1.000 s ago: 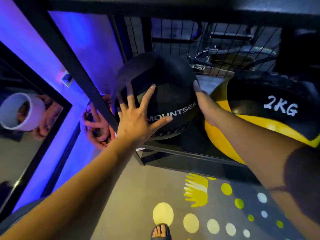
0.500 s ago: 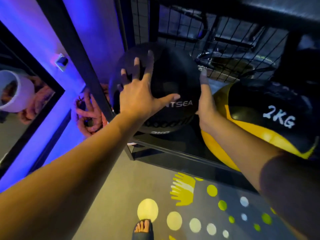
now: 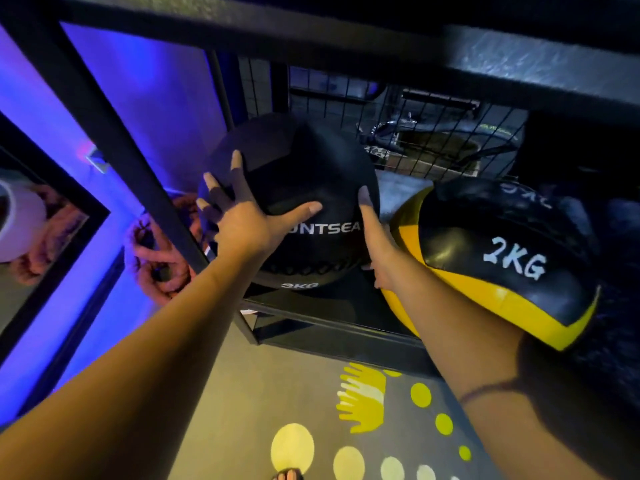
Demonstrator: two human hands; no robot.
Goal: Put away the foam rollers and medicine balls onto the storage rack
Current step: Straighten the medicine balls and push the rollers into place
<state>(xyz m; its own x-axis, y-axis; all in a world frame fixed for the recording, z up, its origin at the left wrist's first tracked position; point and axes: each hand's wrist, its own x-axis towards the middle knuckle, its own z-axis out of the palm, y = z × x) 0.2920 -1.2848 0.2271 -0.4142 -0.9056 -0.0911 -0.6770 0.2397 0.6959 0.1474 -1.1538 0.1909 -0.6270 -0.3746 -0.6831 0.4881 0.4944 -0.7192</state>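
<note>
A black medicine ball marked 3KG rests on the lower shelf of the black storage rack, at its left end. My left hand lies flat on the ball's front left with fingers spread. My right hand presses its right side, wedged between it and a yellow-and-black 2KG medicine ball that sits on the same shelf to the right. No foam roller is in view.
A slanted black rack post crosses in front of my left hand. Wire mesh backs the shelf. A coiled rope lies on the floor to the left, by a mirror. The floor mat shows yellow dots.
Both hands have slid further up and around the black ball, which now sits a little deeper on the shelf. The view has tilted slightly.
</note>
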